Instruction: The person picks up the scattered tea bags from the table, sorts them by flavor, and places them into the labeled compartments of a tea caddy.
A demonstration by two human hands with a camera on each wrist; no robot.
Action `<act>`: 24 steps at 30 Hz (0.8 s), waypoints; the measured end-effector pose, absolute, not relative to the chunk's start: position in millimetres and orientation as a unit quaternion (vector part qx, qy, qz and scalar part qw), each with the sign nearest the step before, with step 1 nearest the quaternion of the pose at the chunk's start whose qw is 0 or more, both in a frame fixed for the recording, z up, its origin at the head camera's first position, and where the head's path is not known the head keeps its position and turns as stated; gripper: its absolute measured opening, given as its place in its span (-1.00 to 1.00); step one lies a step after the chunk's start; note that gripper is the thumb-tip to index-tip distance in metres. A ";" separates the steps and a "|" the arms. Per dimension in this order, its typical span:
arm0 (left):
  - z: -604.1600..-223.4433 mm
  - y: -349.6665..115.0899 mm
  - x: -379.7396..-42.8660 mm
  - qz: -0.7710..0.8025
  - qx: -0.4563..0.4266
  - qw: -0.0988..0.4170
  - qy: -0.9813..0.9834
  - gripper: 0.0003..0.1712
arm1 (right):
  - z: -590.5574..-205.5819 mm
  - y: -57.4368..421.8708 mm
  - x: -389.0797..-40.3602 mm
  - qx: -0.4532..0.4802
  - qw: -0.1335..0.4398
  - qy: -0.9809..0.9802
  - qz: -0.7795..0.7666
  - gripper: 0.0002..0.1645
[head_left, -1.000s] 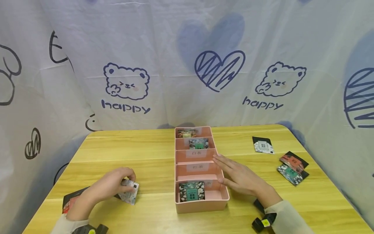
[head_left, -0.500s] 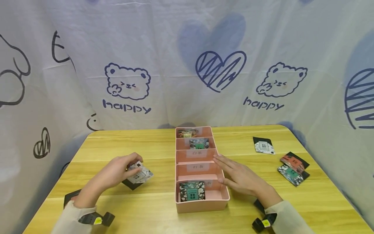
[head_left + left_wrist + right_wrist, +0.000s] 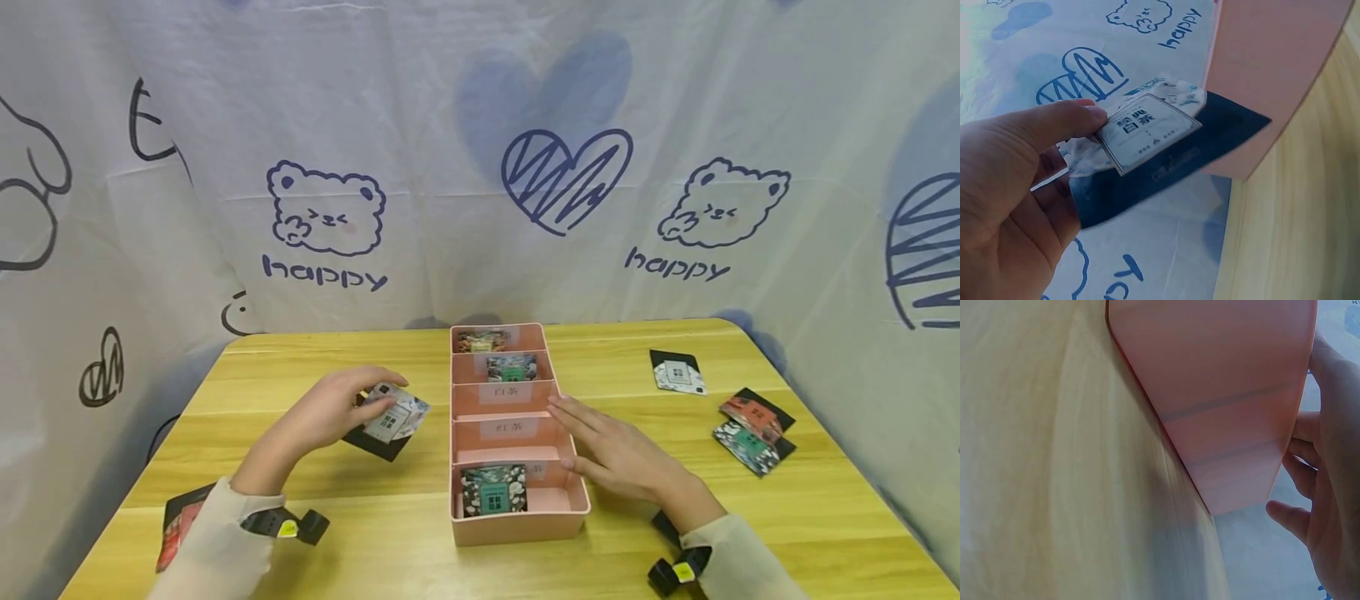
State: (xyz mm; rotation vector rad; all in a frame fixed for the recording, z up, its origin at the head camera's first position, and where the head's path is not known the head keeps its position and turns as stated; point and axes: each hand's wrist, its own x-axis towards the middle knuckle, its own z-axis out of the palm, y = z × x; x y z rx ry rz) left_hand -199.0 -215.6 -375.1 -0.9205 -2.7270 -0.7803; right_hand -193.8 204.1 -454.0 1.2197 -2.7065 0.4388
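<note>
Leftmost I see a flat red-and-black packet point(image 3: 176, 529) on the yellow wood-grained bench point(image 3: 390, 533). Next, the left grip point(image 3: 333, 408) pinches a tilted square black-and-white packet point(image 3: 390, 422), just left of the long pink plastic compartment box point(image 3: 517, 532). The right grip point(image 3: 615, 450), fingers extended, touches its right rim. Only my left wrist view shows fingers behind the pinched packet; only the right wrist view shows the box's smooth outer wall, darkly banded.
</note>
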 end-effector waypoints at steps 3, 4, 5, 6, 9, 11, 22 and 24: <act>-372.2 -209.8 -204.4 -0.268 -0.316 0.080 -0.907 -0.74 | -454.4 204.3 -194.3 0.406 0.071 -0.900 0.144 -0.17; -371.6 -207.8 -206.2 -0.270 -0.318 0.081 -0.905 -0.74 | -454.4 204.3 -194.5 0.407 0.071 -0.900 0.143 -0.17; -371.0 -205.7 -207.8 -0.269 -0.321 0.083 -0.904 -0.75 | -454.5 204.2 -194.5 0.407 0.071 -0.899 0.142 -0.17; -370.3 -203.6 -209.3 -0.269 -0.323 0.085 -0.903 -0.76 | -454.6 204.2 -194.6 0.408 0.072 -0.899 0.142 -0.17; -367.7 -196.1 -213.3 -0.278 -0.326 0.082 -0.900 -0.77 | -454.8 204.0 -194.7 0.409 0.073 -0.898 0.142 -0.18; -366.5 -191.4 -216.0 -0.286 -0.322 0.081 -0.899 -0.77 | -454.9 204.0 -194.5 0.409 0.075 -0.898 0.143 -0.18; -368.5 -167.9 -233.6 -0.355 -0.302 0.098 -0.879 -0.74 | -454.7 204.1 -193.5 0.408 0.074 -0.898 0.147 -0.17; -370.3 -164.5 -237.8 -0.363 -0.297 0.099 -0.878 -0.73 | -454.9 204.1 -193.5 0.407 0.074 -0.898 0.148 -0.18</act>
